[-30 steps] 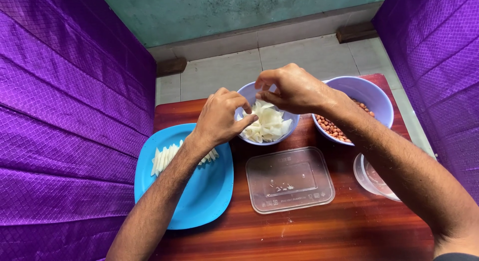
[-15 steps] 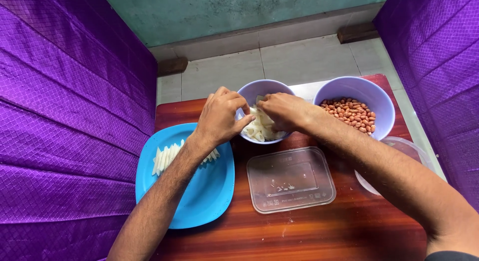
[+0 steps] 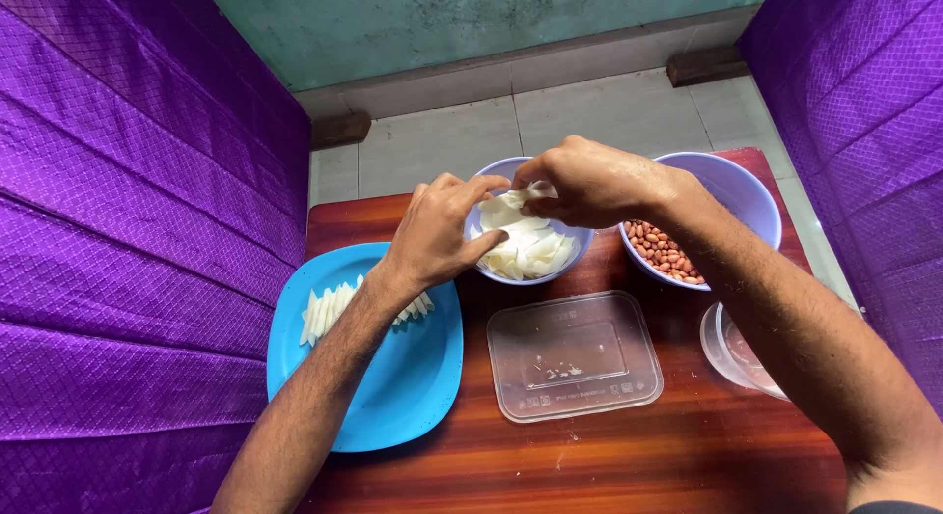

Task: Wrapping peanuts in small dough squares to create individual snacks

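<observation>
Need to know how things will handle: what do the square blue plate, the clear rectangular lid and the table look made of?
Square blue plate: likely plastic or melamine, going by its uniform colour and soft sheen. Clear rectangular lid: thin see-through plastic with moulded ridges, the table showing through. Reddish-brown table: wood or a wood-look laminate; it has streaky grain and a glossy finish, so I cannot tell which.

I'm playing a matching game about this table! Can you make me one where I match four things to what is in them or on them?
Things:
1. blue plate
2. small bowl
3. big bowl
4. clear tub

What it holds:
A. reddish-brown peanuts
B. only a few tiny bits
C. white sticks lying side by side
D. thin white slices, with both hands at it

Pairs: 1-C, 2-D, 3-A, 4-B
</observation>
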